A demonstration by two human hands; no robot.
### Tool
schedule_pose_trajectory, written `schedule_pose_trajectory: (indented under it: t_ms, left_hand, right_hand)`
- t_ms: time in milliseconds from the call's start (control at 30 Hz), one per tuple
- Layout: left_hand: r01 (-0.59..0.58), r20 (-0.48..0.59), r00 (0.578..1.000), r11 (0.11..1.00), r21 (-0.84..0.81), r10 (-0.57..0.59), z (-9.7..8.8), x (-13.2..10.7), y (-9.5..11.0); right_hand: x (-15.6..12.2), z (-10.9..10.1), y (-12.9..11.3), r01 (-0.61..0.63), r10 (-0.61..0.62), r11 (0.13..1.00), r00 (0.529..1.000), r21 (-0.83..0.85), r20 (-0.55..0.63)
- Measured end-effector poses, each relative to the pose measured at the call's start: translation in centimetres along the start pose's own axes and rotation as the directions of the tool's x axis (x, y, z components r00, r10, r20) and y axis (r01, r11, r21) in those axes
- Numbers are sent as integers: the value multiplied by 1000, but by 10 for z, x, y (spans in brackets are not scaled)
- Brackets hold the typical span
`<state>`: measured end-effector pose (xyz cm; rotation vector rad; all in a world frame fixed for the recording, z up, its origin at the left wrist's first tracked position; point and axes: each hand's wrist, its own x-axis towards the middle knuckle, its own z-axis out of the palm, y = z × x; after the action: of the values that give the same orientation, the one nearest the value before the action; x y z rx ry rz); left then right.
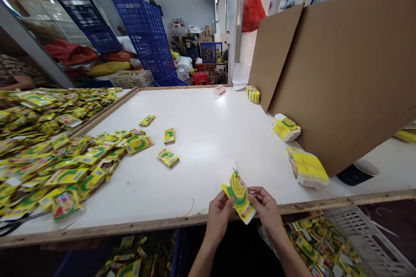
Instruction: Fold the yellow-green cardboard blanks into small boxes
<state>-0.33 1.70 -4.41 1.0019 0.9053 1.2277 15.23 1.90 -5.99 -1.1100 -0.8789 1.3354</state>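
Both hands hold a small stack of yellow-and-green packets just above the near edge of the white table. My left hand pinches the stack's lower left side. My right hand grips its right side, fingers curled around it. A large heap of the same packets covers the table's left part, with a few loose packets lying apart from it. Bundled stacks of packets lie to the right, and another bundle sits behind them.
A big folded cardboard sheet leans over the table's right side. A white crate with packets sits below right. Blue crates stand stacked at the back. A second packet-covered table lies far left. A small pink object rests at the far edge.
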Motion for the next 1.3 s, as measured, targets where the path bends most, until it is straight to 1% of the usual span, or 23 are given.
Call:
schedule_pose_trajectory:
  t_ms: [67,133,200,267,367,467,567,633,733,800,833,900,1000,1067,1167,1300]
  left_hand:
    - [38,68,997,995,-94,-32,1,-2,3]
    - [72,110,992,982,-174,-53,1,-5,5]
    - [95,141,988,970,-223,-64,0,-9,6]
    - [102,148,987,969,-226,-69,-1,-12,7]
    - [93,98,992,978,-186,-75,0,-13,8]
    - [112,26,994,976,-186,-109,2,-12,5]
    - [132,-42,989,979,-156,-140,5,-10,1]
    - [120,-69,989,987,-108,-128,7,-10,1]
    - [64,-119,991,997,-38,-68,9,-13,4]
    - [49,-120,992,999,-3,-49,9,-17,9]
    - [53,-95,994,998,14,-52,9,-19,12]
    - [69,-9,998,996,47,-69,7,-22,17]
    - [94,108,989,992,81,-102,2,-25,23]
    - [113,170,978,992,51,-120,0,-26,27]
    - [152,264,955,987,-45,-135,-1,-28,31]
    - [191,335,930,977,-99,-148,1,-31,35]
  right_hand:
    - [-8,5,-4,-73,70,993,997,91,45]
    - [-14,10,-8,-119,104,984,988,135,113]
    - [-18,14,-12,-122,98,983,981,138,170]
    - [-21,17,-15,-107,86,988,979,112,184]
    - [-23,17,-18,-98,86,994,979,54,186]
    - [-24,16,-15,-86,82,996,979,10,187]
    - [-25,16,-6,-50,54,998,991,-39,123]
    - [-26,17,1,-13,20,995,997,-98,69]
    - [-27,16,4,50,-51,974,999,-221,-1]
    - [-26,14,2,91,-94,952,996,-291,5]
    - [-26,13,0,109,-105,945,994,-310,31]
    - [-27,11,-5,132,-103,941,989,-310,108]
    - [-28,6,-11,129,-72,957,973,-259,219]
    - [-28,3,-15,124,-59,967,960,-225,274]
    - [-28,-2,-21,120,-49,972,943,-201,328]
    - [-29,-6,-30,118,-22,962,931,-245,364]
